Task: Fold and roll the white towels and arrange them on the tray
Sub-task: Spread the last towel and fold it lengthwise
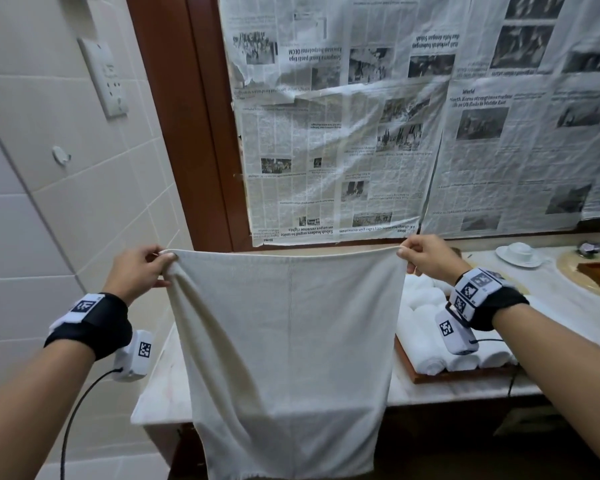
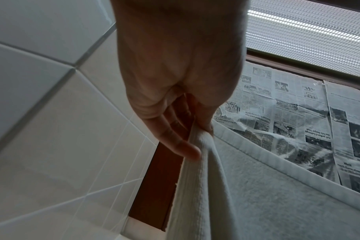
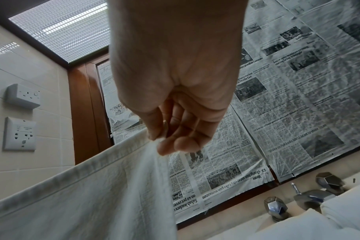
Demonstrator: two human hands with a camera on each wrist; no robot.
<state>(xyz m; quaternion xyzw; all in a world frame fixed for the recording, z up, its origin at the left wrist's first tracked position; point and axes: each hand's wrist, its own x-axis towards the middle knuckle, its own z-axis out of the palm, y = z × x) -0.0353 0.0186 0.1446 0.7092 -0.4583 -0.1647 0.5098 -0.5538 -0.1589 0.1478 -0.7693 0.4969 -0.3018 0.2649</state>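
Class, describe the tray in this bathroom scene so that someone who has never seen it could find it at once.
Start at the newspaper-covered wall and drop to the pale counter below it. Right of the hanging towel sits the wooden tray, the only thing there holding rolled white towels.

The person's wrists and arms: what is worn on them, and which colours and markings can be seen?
Both forearms are bare, without sleeves. Each wrist carries a black band with white blocks of black square code markers. Under each wrist hangs a white camera box with one such marker and a black cable.
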